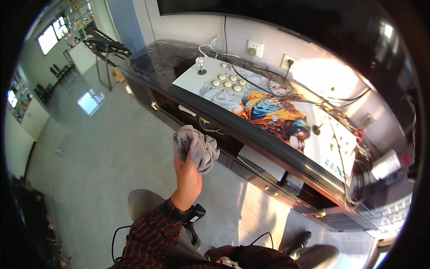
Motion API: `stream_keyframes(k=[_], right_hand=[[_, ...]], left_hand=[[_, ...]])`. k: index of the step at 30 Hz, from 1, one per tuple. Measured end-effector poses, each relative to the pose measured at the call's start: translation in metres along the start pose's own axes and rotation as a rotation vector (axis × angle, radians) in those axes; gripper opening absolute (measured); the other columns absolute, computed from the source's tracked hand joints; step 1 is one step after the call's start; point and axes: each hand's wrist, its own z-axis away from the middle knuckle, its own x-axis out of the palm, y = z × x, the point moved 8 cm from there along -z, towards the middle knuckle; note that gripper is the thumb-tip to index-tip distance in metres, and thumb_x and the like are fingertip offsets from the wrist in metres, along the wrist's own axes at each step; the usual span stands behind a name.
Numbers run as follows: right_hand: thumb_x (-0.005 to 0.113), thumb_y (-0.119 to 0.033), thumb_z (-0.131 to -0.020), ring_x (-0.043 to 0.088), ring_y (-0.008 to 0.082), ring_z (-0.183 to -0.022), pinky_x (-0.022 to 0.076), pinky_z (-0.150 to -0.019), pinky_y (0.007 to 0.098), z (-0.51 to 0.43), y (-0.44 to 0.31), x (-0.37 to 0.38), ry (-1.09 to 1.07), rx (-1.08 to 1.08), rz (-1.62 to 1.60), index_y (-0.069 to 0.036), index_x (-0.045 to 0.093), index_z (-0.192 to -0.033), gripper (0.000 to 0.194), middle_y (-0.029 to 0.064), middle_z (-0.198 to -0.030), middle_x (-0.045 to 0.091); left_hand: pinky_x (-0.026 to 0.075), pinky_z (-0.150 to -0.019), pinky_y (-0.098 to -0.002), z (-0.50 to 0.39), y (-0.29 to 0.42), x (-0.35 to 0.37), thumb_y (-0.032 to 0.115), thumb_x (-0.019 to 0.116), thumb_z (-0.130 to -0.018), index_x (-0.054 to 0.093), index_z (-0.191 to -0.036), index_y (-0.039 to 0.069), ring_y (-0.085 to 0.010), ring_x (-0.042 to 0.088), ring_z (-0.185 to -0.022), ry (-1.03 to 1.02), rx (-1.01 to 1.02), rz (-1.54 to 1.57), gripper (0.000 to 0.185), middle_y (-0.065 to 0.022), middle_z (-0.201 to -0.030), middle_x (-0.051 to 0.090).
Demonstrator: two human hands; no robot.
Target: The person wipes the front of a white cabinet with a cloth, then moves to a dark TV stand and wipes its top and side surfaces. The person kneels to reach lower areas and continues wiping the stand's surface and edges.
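Note:
My left hand is raised in front of the cabinet, its fingers closed around a crumpled grey cloth. A wide arcade joystick console lies beyond the cloth on top of a dark TV cabinet. It has a clear ball-top joystick, round white push buttons and a colourful cartoon print. Low against my body, my right hand is in shadow and partly cut off by the picture's bottom edge. Whether its fingers grip anything cannot be made out.
Black cables tangle behind the console, near wall sockets. Above hangs a large dark screen. The cabinet's open shelves hold a white flat device and a small box. A folding chair stands past the cabinet's far end.

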Motion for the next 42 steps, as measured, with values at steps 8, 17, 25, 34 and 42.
stream_keyframes(k=[8, 17, 25, 34, 42], right_hand=[[0.073, -0.04, -0.09, 0.063, 0.0426, -0.112, 0.0516, -0.094, 0.0516, 0.172, -0.125, -0.063, 0.788, 0.058, 0.837, -0.006, 0.061, -0.128, 0.053, 0.022, -0.119, 0.066], [0.074, -0.007, -0.089, 0.069, 0.0382, -0.099, 0.0564, -0.086, 0.0423, 0.436, -0.286, 0.024, 1.834, -0.464, 1.005, 0.001, 0.068, -0.112, 0.025, 0.0197, -0.106, 0.071], [0.067, 0.007, -0.092, 0.071, 0.0237, -0.093, 0.0562, -0.083, 0.0316, 0.428, -0.253, 0.013, 1.854, -0.928, 0.476, 0.003, 0.065, -0.113, 0.021, 0.0142, -0.103, 0.07], [0.064, 0.01, -0.093, 0.072, 0.023, -0.094, 0.0563, -0.084, 0.0306, 0.432, -0.214, -0.014, 1.726, -0.929, 0.104, 0.005, 0.064, -0.116, 0.024, 0.0151, -0.107, 0.069], [0.072, -0.01, -0.091, 0.074, 0.0232, -0.081, 0.0591, -0.07, 0.0316, 0.431, -0.224, -0.064, 1.693, -0.667, 0.201, 0.002, 0.067, -0.109, 0.022, 0.0186, -0.1, 0.071]], left_hand=[[0.043, -0.056, -0.0298, 0.011, 0.051, -0.061, 0.023, 0.055, -0.11, 0.044, -0.097, 0.015, -0.0092, 0.038, -0.055, -0.004, -0.054, 0.356, 0.019, 0.0033, -0.063, 0.036], [0.04, -0.055, -0.0319, 0.043, 0.113, -0.137, 0.025, 0.057, -0.109, 0.042, -0.094, 0.018, -0.01, 0.034, -0.054, 0.138, -0.01, 0.122, 0.022, 0.0037, -0.068, 0.038], [0.042, -0.052, -0.0319, 0.037, 0.059, -0.13, 0.027, 0.058, -0.107, 0.048, -0.095, 0.018, -0.0096, 0.038, -0.052, 0.113, -0.254, -0.116, 0.018, 0.0041, -0.065, 0.037], [0.031, -0.041, -0.0273, 0.007, -0.22, -0.1, 0.023, 0.057, -0.107, 0.048, -0.1, 0.019, -0.0098, 0.037, -0.048, 0.2, -0.365, 0.247, 0.012, 0.0006, -0.067, 0.042], [0.045, -0.067, -0.0455, -0.032, -0.291, -0.133, 0.007, 0.056, -0.092, 0.049, -0.107, -0.002, -0.0339, 0.056, -0.076, 0.475, -0.002, -0.428, 0.019, -0.0178, -0.088, 0.055]])
